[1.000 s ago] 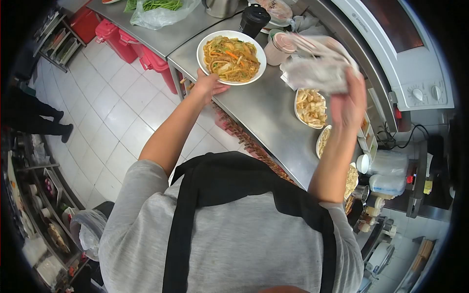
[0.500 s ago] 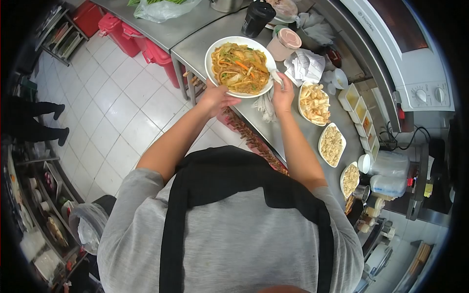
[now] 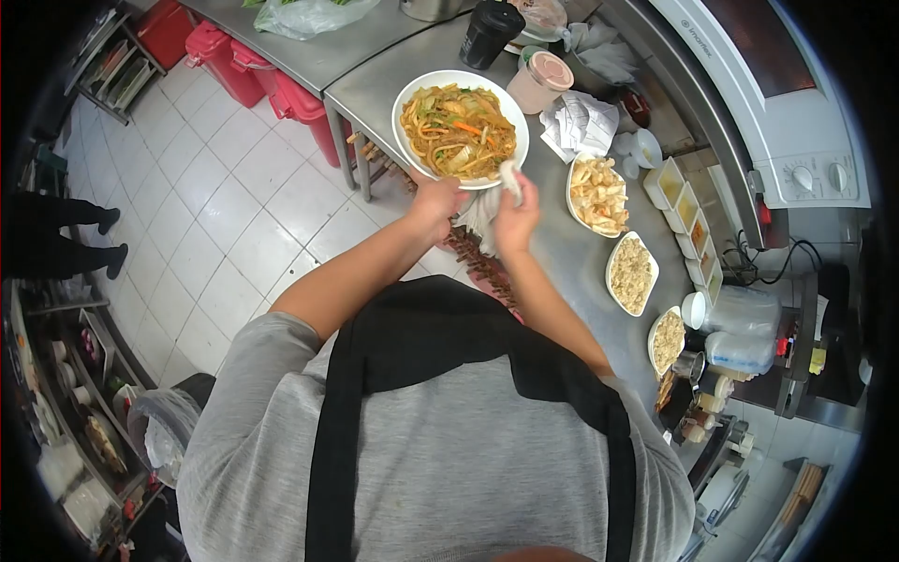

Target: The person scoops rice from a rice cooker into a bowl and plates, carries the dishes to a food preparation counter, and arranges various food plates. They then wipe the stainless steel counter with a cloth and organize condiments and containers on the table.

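White plate [image 3: 398, 124] of noodles [image 3: 457, 131] gripped at its near edge by left hand [image 3: 435, 204], over steel counter [image 3: 567, 272] edge. White cloth [image 3: 481, 212] pinched in right hand [image 3: 517, 215], held at plate's near-right rim; loose end draped between the hands. Lidded black cup [image 3: 492, 36], lidded pink cup [image 3: 540, 84] and crumpled white paper [image 3: 579, 124] placed beyond and right of plate. Golden pieces [image 3: 597, 195] and pale crumbly food [image 3: 631, 273] set out in separate dishes, right of right hand.
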